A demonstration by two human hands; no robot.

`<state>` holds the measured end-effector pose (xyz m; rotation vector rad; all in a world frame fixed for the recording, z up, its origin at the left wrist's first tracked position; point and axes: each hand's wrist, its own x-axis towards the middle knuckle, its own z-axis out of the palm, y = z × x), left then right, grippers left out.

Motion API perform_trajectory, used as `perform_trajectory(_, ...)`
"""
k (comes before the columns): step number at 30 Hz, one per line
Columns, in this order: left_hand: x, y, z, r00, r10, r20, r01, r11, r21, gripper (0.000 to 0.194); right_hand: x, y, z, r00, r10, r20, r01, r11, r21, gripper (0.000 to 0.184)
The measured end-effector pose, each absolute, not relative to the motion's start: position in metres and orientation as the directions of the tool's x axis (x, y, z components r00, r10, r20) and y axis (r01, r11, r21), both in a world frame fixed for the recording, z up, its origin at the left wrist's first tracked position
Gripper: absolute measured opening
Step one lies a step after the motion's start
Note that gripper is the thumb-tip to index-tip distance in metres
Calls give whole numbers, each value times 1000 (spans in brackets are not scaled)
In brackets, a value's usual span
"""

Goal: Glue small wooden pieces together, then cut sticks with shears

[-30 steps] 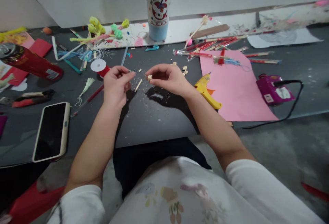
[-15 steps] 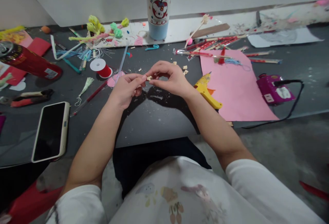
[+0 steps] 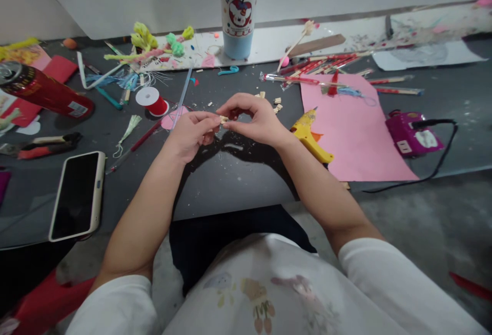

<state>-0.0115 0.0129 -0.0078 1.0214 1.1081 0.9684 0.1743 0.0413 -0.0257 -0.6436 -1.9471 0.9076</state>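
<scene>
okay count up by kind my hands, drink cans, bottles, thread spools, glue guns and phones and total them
Hands: 2 (left hand, right hand)
Drink can: 1
Bottle: 1
Thread spool: 1
Glue gun: 1
Smartphone: 1
Total: 7

On the bottle my feed gives me "CUTE" clearly — the short word before it looks like "SO" — above the red picture. The line under that picture is too small to read from here, as are the white label on the red can and the dark lettering on the white strip.
</scene>
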Motion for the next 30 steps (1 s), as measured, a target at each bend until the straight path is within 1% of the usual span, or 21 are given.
perform_trajectory(6, -12, 13, -7, 186, 956, -225, -101, 247, 964, 11, 175, 40, -25, -489, 745, 454, 107, 567, -816, 33)
perform_trajectory(9, -13, 13, -7, 211, 946, -245, -131, 276, 952, 9, 175, 39, -24, -464, 765, 447, 103, 548, -830, 32)
perform_trajectory(16, -14, 13, -4, 294, 909, -297, -184, 358, 915, 18, 174, 38, -21, -434, 791, 432, 108, 522, -846, 30)
perform_trajectory(19, -13, 12, -2, 288, 909, -300, -187, 360, 914, 22, 175, 38, -20, -434, 789, 435, 100, 522, -847, 28)
perform_trajectory(23, -13, 12, -1, 285, 910, -300, -179, 358, 916, 21, 175, 38, -20, -438, 770, 464, 80, 547, -833, 25)
perform_trajectory(26, -13, 11, 1, 291, 906, -306, -166, 363, 917, 22, 175, 39, -21, -442, 753, 487, 70, 570, -818, 27)
perform_trajectory(30, -13, 10, 1, 288, 904, -316, -152, 370, 917, 20, 176, 41, -23, -448, 755, 479, 88, 570, -817, 29)
